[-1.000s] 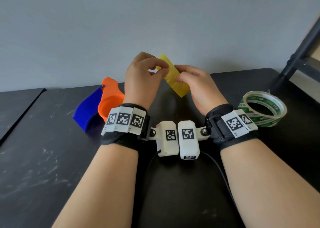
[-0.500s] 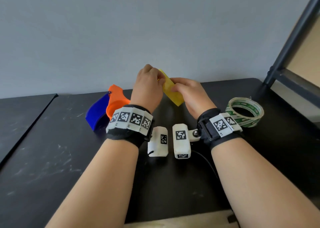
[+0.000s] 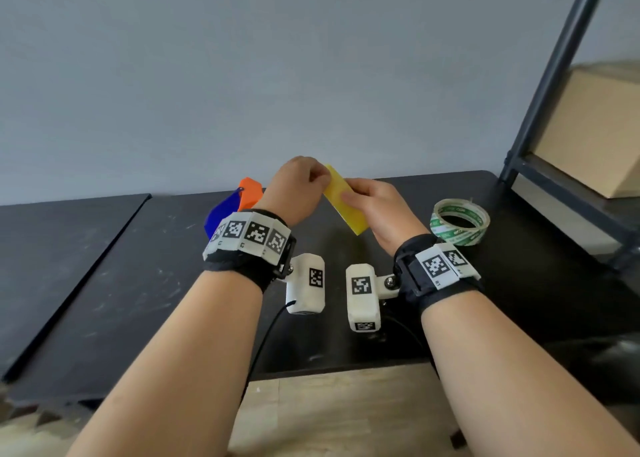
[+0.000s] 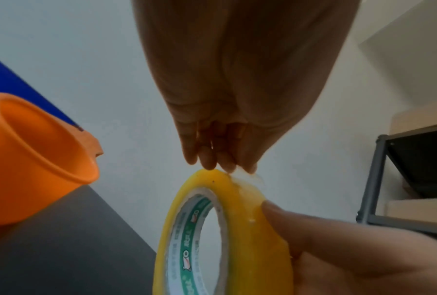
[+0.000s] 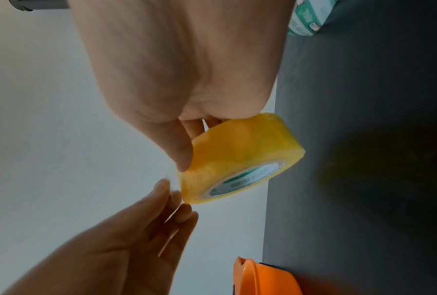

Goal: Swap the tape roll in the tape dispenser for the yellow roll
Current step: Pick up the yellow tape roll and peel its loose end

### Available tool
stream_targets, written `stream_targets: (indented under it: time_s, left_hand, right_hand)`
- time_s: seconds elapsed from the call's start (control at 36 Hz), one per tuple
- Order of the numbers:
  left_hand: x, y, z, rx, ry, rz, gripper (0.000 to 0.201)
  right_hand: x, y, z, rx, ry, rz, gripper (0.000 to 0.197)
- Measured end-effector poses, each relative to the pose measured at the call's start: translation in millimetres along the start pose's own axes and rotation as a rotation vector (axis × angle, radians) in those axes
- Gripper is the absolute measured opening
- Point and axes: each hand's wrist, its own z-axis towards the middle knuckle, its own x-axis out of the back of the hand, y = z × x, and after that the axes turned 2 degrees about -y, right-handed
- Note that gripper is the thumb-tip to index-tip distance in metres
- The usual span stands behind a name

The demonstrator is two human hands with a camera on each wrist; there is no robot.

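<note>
The yellow roll (image 3: 346,204) is held on edge above the black table (image 3: 138,300), gripped by my right hand (image 3: 349,196) with the thumb on its outer face. My left hand (image 3: 320,179) has its fingertips bunched at the roll's upper edge. In the left wrist view the fingertips (image 4: 212,163) pinch a thin lifted flap of tape on the yellow roll (image 4: 237,199). The right wrist view shows the yellow roll (image 5: 242,157) with the left hand (image 5: 177,201) just beside it. The orange and blue tape dispenser (image 3: 247,193) lies behind my left wrist, with no roll visible in it.
A clear roll with a green and white core (image 3: 460,221) lies flat on the table to the right of my right hand. A dark metal shelf frame (image 3: 554,85) with a cardboard box (image 3: 595,127) stands at far right. The table's front edge (image 3: 346,370) is near my forearms.
The head view has pulled back and up, so the hands sit lower and smaller. Both hands stay on the yellow roll; my left fingertips have shifted to its upper edge.
</note>
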Motion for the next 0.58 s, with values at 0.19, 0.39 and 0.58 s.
stream_targets:
  time_s: [0.19, 0.39, 0.58]
  left_hand:
    - [17.8, 2.0, -17.2, 0.137, 0.244, -0.511, 0.028]
    - [17.1, 9.7, -31.1, 0.01, 0.188, -0.256, 0.029]
    - [15.4, 21.7, -37.5, -0.048, 0.279, -0.158, 0.008]
  right_hand:
    - [2.1, -16.7, -19.0, 0.019, -0.009, 0.034, 0.019]
    - [-1.2, -28.4, -29.2, 0.057, -0.029, 0.038, 0.02]
    - [0.5, -28.6, -36.0, 0.061, -0.033, 0.007, 0.018]
